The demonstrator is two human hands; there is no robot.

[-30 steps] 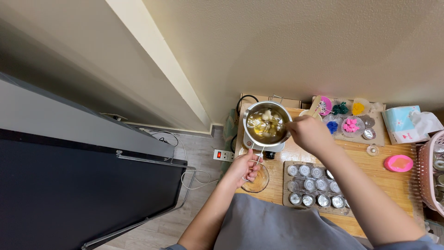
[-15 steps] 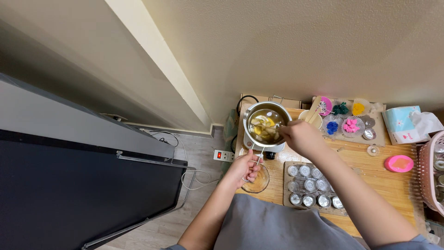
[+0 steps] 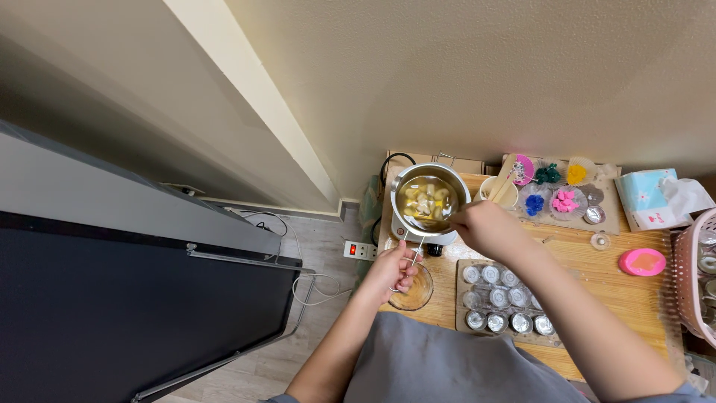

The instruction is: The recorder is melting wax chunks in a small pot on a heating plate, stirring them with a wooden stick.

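Steel pot (image 3: 428, 200): wire handle runs down toward the person.
Left hand (image 3: 393, 272): closed on the handle.
Right hand (image 3: 483, 227): closed on a stirrer, now nearer the pot's rim.

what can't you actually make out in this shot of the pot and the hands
Head view, the only one:
- Tool in the right hand: too thin and small to identify; its tip meets the pot.
- Pale chunks in the pot: too small to tell what they are.
- Left hand fingers cover the end of the pot's wire handle.
- Small tins in the tray: contents too small to see.
- Pink basket: cut off by the right edge.
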